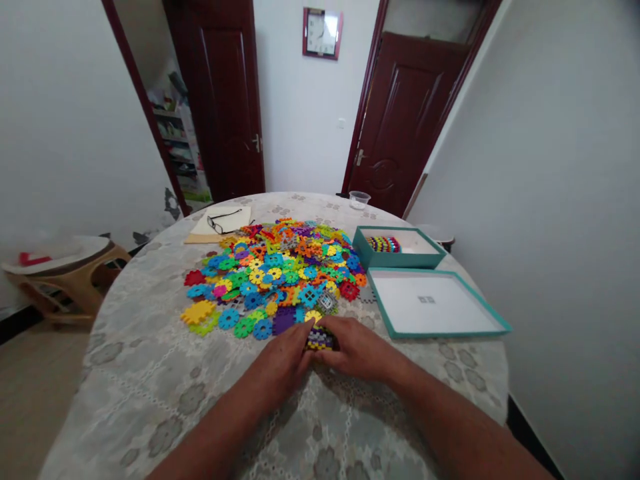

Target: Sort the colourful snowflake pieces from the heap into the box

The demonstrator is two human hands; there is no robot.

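Between my two hands is a small stack of plastic interlocking pieces [320,340] with yellow, grey and purple edges showing. My left hand [294,347] closes on the stack from the left, its fingers partly hidden. From the right, my right hand [350,345] curls round the same stack, thumb at the near side. Just beyond my hands spreads a large heap of colourful gear-shaped and square plastic pieces [257,275]. A purple square piece [284,321] and a yellow gear piece [313,316] lie closest to my fingers.
At right, a teal box [400,260] holds a row of stacked pieces [383,245]; its lid [435,303] lies inside up before it. Eyeglasses [216,225] rest on paper [200,227] at back left. A clear plastic bowl [359,199] stands at the table's [145,373] far edge.
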